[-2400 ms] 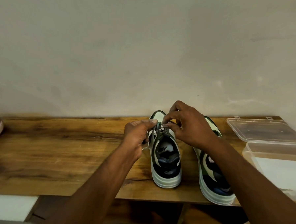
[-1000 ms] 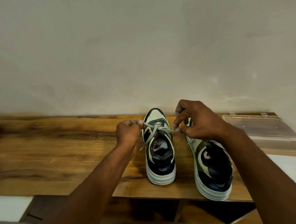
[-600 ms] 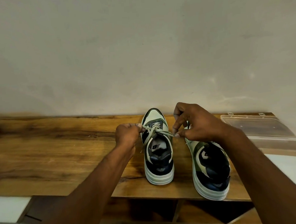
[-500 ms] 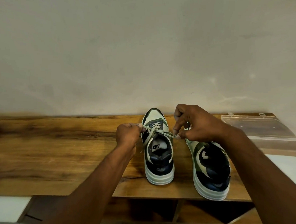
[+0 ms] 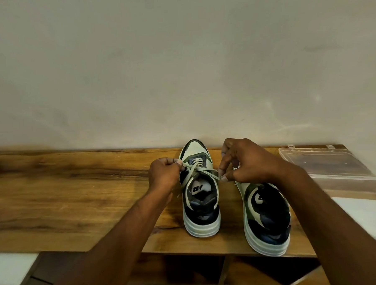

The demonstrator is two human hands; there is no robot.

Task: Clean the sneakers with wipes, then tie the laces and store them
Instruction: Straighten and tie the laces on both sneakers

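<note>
Standing heel-first on a wooden table point(image 5: 65, 192), left sneaker point(image 5: 200, 198), lace ends point(image 5: 198, 170) pinched taut by left hand point(image 5: 163, 175) and right hand point(image 5: 244, 161), second sneaker point(image 5: 266, 216) alongside.

An "NB" logo marks the left sneaker's tongue point(image 5: 197, 188).

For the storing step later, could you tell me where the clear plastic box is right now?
In the head view, the clear plastic box sits open at the far right of the wooden table, against the wall, just right of the right-hand sneaker.
</note>
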